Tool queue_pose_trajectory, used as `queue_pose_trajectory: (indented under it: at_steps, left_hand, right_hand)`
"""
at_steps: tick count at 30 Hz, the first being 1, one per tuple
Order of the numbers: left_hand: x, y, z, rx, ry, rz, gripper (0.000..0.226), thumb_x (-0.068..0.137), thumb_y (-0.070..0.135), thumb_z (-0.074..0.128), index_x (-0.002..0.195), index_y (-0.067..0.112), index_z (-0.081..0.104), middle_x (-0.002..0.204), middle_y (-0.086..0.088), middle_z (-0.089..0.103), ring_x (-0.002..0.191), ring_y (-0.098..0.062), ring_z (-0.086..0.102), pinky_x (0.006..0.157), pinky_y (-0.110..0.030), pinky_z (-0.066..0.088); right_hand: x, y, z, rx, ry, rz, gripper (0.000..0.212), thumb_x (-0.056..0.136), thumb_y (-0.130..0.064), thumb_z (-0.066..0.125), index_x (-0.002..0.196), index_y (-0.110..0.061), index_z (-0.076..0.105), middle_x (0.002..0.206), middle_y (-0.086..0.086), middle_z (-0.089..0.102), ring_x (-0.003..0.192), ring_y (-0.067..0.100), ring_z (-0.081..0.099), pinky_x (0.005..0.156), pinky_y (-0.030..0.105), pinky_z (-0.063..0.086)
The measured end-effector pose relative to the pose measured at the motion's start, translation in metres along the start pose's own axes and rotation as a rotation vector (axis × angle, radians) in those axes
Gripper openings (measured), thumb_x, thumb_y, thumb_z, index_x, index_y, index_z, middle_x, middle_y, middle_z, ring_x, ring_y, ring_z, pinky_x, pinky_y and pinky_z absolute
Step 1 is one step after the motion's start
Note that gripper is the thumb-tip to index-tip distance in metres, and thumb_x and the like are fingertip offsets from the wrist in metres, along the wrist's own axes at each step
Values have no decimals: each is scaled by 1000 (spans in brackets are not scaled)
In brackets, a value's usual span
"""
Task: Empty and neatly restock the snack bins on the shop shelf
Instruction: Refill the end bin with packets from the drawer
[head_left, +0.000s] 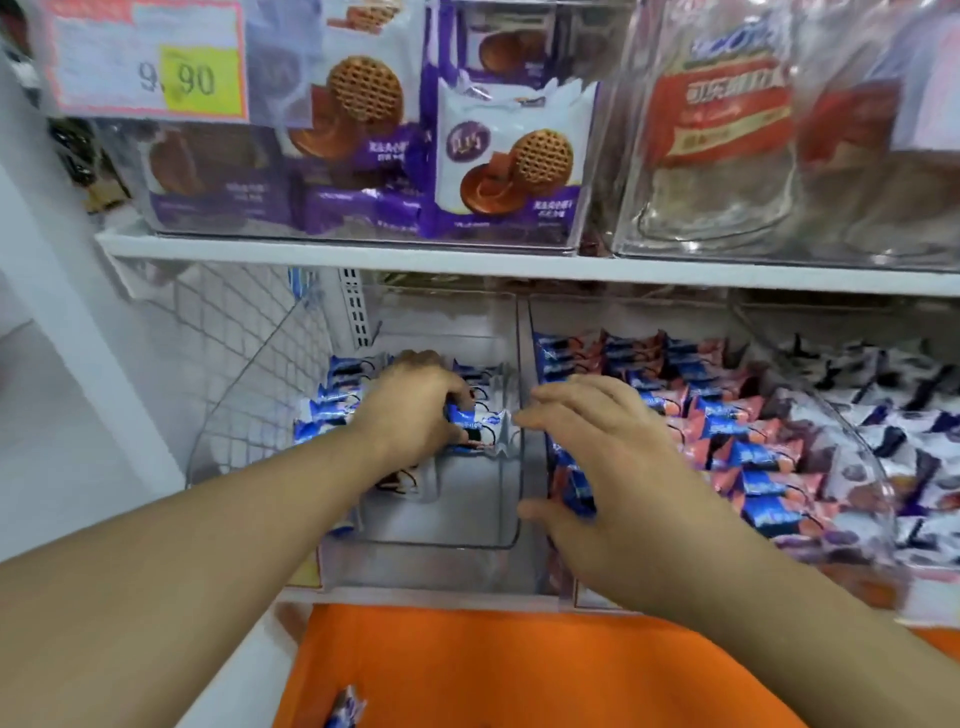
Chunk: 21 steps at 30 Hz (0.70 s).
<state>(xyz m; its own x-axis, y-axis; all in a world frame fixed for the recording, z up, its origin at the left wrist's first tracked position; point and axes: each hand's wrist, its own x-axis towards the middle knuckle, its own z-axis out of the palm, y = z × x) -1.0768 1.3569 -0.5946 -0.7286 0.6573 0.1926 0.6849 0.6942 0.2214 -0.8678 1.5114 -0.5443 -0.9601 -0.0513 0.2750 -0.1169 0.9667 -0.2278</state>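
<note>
My left hand grips blue-and-white snack packets in the clear bin, my right hand spread just beside; I fear knocking neighbouring orange packets askew.

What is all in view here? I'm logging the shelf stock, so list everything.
blue-white snack packs: many, left clear bin, lower shelf
blue-pink snack packs: many, rowed, middle bin
white-purple packs: many, right bin
purple biscuit packs: several, upper-shelf bin
red-label bags: upper right, count unclear
price sign: one, pink-edged, upper left
orange cloth: one, below shelf
left hand: fingers grip blue-white packs
right hand: over blue-pink packs
</note>
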Motion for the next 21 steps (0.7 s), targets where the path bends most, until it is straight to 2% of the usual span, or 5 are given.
queue_pose_trajectory:
  at_steps: [5, 10, 17, 19, 21]
  left_hand:
    - [3, 0, 4, 57, -16, 53, 32, 75, 34, 87, 105, 29, 77, 107, 3, 63, 102, -21, 57, 83, -33, 48]
    - [-3, -1, 5, -10, -28, 20, 41, 70, 35, 89, 108, 30, 75, 107, 3, 65, 99, -22, 59, 84, -36, 52]
    - [-56, 17, -52, -298, 103, -63, 32, 82, 34, 86, 112, 33, 74, 115, 7, 62, 104, -11, 59, 90, -32, 51]
    - [-98, 23, -72, -377, 126, -76, 23, 88, 35, 80, 110, 34, 73, 111, 13, 63, 98, -2, 59, 83, -21, 48]
    - [-154, 26, -85, -441, 88, -68, 17, 91, 31, 77, 107, 32, 73, 104, 16, 67, 93, -4, 65, 74, -18, 50]
  right_hand:
    - [-2, 3, 3, 27, 3, 11, 67, 90, -51, 73, 149, -35, 47, 156, -15, 36, 150, 16, 22, 123, 46, 30]
    - [-3, 5, 5, 36, 18, 3, 67, 89, -52, 73, 149, -36, 48, 157, -12, 34, 152, 16, 20, 124, 46, 29]
    - [-7, -2, -3, 7, 49, -14, 70, 88, -42, 79, 151, -24, 52, 153, 7, 41, 147, 30, 31, 119, 53, 35]
    - [-18, -16, -11, 86, 93, -108, 61, 92, -31, 76, 147, -19, 55, 148, 6, 46, 142, 27, 39, 116, 42, 37]
    - [-37, -38, -11, 251, 76, -237, 45, 93, -18, 74, 137, -16, 61, 139, 2, 53, 131, 17, 51, 108, 28, 41]
